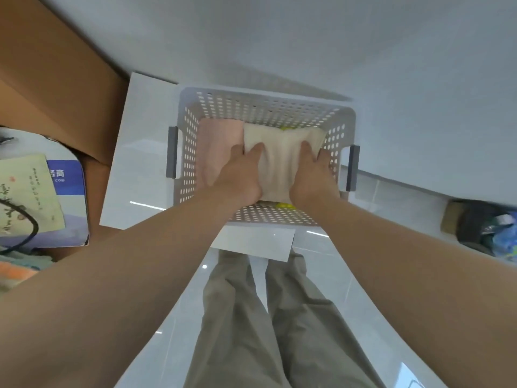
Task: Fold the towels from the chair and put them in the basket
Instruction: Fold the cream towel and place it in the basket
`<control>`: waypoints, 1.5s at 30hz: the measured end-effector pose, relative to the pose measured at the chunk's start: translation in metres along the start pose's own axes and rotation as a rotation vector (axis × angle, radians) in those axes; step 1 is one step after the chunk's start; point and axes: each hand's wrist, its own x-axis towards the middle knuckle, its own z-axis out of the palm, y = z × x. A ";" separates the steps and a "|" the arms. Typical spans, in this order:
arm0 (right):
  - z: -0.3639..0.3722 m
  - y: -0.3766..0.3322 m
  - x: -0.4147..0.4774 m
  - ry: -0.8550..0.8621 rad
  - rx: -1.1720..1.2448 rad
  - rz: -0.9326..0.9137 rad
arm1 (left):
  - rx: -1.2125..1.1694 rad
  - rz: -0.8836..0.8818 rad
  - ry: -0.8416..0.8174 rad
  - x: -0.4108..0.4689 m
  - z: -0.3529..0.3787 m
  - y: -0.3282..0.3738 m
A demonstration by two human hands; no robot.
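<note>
A white perforated basket [265, 106] with grey handles stands on the floor against the wall. Inside it, a folded cream towel [282, 161] fills the right side, and both my hands reach down into the basket to hold it. My left hand [237, 177] grips its left edge, my right hand [313, 177] grips its right edge. A folded pink towel [216, 144] lies in the basket's left part, beside the cream one. A bit of yellow cloth [284, 205] shows under the cream towel at its near and far ends.
Large brown cardboard boxes [56, 88] stand to the left, with a blue-and-white box and papers [42, 197] on them. A dark bin with a bag [486, 228] sits at the right by the wall. White panels [134, 163] lie under and beside the basket.
</note>
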 end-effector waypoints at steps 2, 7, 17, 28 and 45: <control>-0.001 -0.001 0.004 -0.037 -0.029 0.012 | 0.020 -0.009 -0.015 0.002 0.001 -0.002; -0.006 -0.010 -0.001 0.039 -0.365 0.007 | 0.222 0.014 -0.053 0.002 -0.003 0.003; 0.011 -0.006 0.023 -0.038 -0.366 -0.038 | 0.826 0.146 0.086 0.010 0.002 -0.001; 0.022 -0.009 0.029 0.057 -0.486 -0.193 | 1.000 0.231 0.166 0.031 0.006 0.011; -0.047 0.007 -0.069 -0.082 -0.100 -0.114 | 0.924 0.119 -0.049 -0.077 -0.030 0.048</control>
